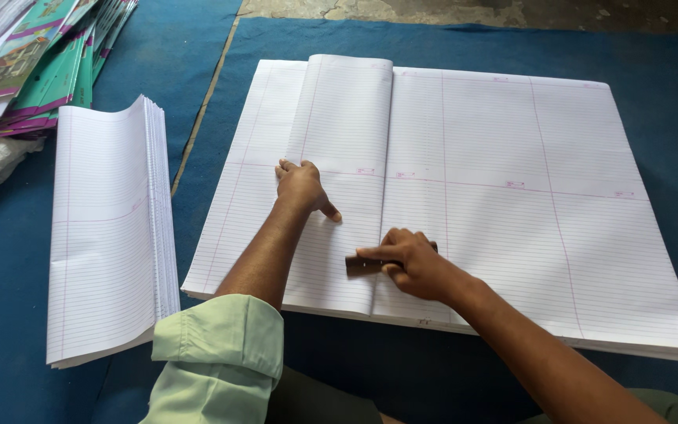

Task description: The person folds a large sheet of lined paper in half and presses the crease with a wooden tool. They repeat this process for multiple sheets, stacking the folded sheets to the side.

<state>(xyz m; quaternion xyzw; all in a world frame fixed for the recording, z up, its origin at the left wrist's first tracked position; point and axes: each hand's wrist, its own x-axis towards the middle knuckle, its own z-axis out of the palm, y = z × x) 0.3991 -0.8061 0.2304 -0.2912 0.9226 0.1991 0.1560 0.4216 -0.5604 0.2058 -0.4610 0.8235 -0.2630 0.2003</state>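
Paper is what we are working on: a big stack of ruled sheets [527,196] lies flat on the blue mat [668,94], and its top sheet is folded over from the left, so a folded flap [343,157] rests with its crease running down the middle of the stack. Our left hand [301,187] presses flat on that flap, fingers spread and released, gripping nothing. Our right hand [411,261] is clenched around a small dark wooden block [364,265], held against the crease near the bottom edge. To crease it well, we judge the left hand should pin the flap so its edges stay aligned while the block runs firmly along the whole fold line without wandering off it. Well apart on the left sits a pile of already folded ruled sheets [107,235], and beyond it a stack of coloured notebook covers [49,63]. No containers show in view, so nothing is held in any
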